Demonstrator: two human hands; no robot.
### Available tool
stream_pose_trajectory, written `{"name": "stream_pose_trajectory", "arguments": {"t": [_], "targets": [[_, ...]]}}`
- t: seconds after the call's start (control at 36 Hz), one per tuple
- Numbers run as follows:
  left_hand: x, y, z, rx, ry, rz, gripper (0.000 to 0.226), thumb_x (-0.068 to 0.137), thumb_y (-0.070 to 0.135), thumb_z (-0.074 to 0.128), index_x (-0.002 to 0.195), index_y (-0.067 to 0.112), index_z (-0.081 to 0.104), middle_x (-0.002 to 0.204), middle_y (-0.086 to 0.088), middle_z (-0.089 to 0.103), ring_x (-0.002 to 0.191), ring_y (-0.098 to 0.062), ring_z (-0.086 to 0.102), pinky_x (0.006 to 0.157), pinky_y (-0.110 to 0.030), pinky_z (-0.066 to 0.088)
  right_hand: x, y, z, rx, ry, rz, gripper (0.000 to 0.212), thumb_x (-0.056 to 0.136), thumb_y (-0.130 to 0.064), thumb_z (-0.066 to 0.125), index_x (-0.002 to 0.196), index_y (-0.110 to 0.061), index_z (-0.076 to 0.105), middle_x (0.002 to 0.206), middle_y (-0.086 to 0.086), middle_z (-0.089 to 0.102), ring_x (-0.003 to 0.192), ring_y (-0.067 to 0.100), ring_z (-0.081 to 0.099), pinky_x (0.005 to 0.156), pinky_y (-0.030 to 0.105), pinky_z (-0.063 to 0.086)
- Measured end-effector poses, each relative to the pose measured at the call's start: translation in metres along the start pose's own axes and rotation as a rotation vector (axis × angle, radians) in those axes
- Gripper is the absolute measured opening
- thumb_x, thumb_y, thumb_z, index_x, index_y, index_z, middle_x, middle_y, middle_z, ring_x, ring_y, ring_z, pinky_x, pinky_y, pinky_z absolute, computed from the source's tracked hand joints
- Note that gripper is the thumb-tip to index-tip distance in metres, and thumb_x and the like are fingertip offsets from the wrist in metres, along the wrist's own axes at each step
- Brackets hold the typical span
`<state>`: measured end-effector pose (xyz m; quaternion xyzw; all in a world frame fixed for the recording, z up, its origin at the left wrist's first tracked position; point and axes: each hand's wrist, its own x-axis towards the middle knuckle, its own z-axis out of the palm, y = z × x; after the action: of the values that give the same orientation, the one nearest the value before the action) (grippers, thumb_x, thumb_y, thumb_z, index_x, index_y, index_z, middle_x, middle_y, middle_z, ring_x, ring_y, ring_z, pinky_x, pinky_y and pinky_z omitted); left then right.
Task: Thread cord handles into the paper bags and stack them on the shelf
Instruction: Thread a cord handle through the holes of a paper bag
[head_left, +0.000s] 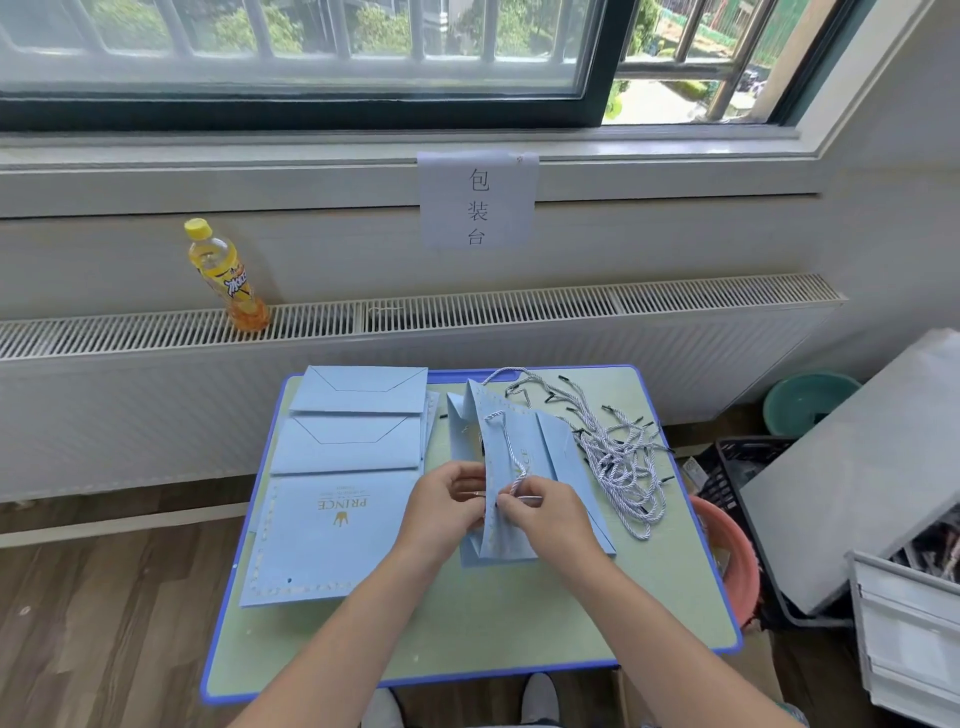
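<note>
A light blue paper bag lies half open in the middle of the small table. My left hand grips the bag's top edge from the left. My right hand pinches a white twisted cord right at that edge; the cord loops up over the bag's face. Flat blue bags printed "PRINCE" are stacked on the table's left side. A loose pile of cord handles with black tips lies on the right side.
A yellow drink bottle stands on the radiator ledge at the back left. To the right of the table are a pink basin, a black crate, a teal basin and a grey shelf unit.
</note>
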<state>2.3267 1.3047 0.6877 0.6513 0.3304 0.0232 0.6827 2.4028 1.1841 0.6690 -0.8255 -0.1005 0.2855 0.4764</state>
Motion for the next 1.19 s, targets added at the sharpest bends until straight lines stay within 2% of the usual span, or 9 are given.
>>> {"name": "stream_pose_trajectory", "arguments": {"t": [0.22,0.33,0.53,0.61,0.78,0.86,0.94,1.06,1.19], "targets": [[0.006,-0.005,0.002,0.233,-0.054,0.031,0.03,0.087,0.009,0.068,0.108,0.03,0.065,0.08,-0.003,0.075,0.067,-0.015,0.069,0.067,-0.032,0.056,0.007,0.004,-0.008,0.071,-0.103,0.122,0.025,0.084,-0.02,0.07,0.061,-0.017,0.063,0.067,-0.001,0.062,0.074,0.016,0.061,0.077,0.028,0.048],[0.005,-0.004,0.005,0.386,-0.039,0.08,0.035,0.084,0.008,0.064,0.101,0.039,0.062,0.075,-0.004,0.072,0.064,-0.016,0.061,0.067,-0.03,0.052,0.007,-0.003,-0.013,0.27,-0.166,0.203,0.017,0.087,-0.011,0.065,0.079,0.003,0.068,0.079,0.014,0.065,0.078,0.02,0.067,0.089,0.033,0.057],[0.002,0.002,0.009,0.519,-0.06,0.145,0.046,0.088,-0.002,0.048,0.107,0.039,0.055,0.09,-0.012,0.07,0.075,-0.02,0.057,0.066,-0.024,0.046,0.01,-0.014,-0.018,0.095,-0.161,0.127,0.031,0.081,-0.026,0.077,0.073,-0.011,0.051,0.07,0.004,0.058,0.069,0.014,0.066,0.082,0.037,0.058],[0.003,0.0,0.011,0.57,-0.085,0.176,0.041,0.087,-0.002,0.046,0.109,0.028,0.064,0.079,-0.013,0.065,0.07,-0.027,0.052,0.067,-0.035,0.048,0.011,-0.02,-0.022,0.003,-0.176,0.116,0.026,0.08,-0.026,0.075,0.078,-0.012,0.053,0.076,0.005,0.065,0.071,0.011,0.07,0.077,0.034,0.058],[0.008,0.004,0.015,0.677,-0.118,0.239,0.051,0.089,-0.001,0.048,0.123,0.034,0.063,0.059,0.008,0.047,0.058,-0.008,0.042,0.061,-0.025,0.037,0.011,-0.025,-0.027,-0.18,-0.112,0.023,0.014,0.077,-0.019,0.065,0.07,-0.015,0.053,0.067,-0.002,0.067,0.066,0.003,0.069,0.056,0.021,0.043],[0.008,0.007,0.016,0.748,-0.136,0.275,0.058,0.087,-0.004,0.044,0.128,0.032,0.061,0.071,0.008,0.053,0.069,-0.009,0.048,0.07,-0.027,0.045,0.012,-0.027,-0.031,-0.19,-0.099,0.029,0.012,0.073,-0.022,0.064,0.072,-0.017,0.053,0.072,0.001,0.071,0.081,0.021,0.07,0.058,0.025,0.041],[0.009,0.009,0.017,0.845,-0.159,0.315,0.066,0.085,-0.006,0.039,0.131,0.037,0.057,0.086,0.001,0.05,0.092,-0.018,0.053,0.083,-0.032,0.047,0.011,-0.028,-0.035,-0.164,-0.093,0.054,0.015,0.074,-0.02,0.062,0.082,-0.018,0.05,0.076,0.002,0.073,0.087,0.024,0.069,0.059,0.027,0.042],[0.011,0.014,0.014,1.05,-0.153,0.335,0.062,0.09,-0.005,0.04,0.134,0.036,0.053,0.099,0.0,0.04,0.109,-0.021,0.042,0.072,-0.024,0.031,0.009,-0.03,-0.042,-0.121,-0.117,0.077,0.024,0.077,-0.021,0.062,0.096,-0.021,0.047,0.077,-0.001,0.07,0.079,0.019,0.069,0.064,0.028,0.044],[0.01,0.019,0.014,1.305,-0.11,0.407,0.051,0.092,-0.003,0.042,0.13,0.028,0.057,0.115,-0.002,0.048,0.113,-0.022,0.04,0.071,-0.027,0.027,0.009,-0.028,-0.046,-0.099,-0.124,0.093,0.026,0.076,-0.02,0.06,0.099,-0.024,0.047,0.085,0.002,0.067,0.072,0.015,0.063,0.076,0.04,0.053]]}}
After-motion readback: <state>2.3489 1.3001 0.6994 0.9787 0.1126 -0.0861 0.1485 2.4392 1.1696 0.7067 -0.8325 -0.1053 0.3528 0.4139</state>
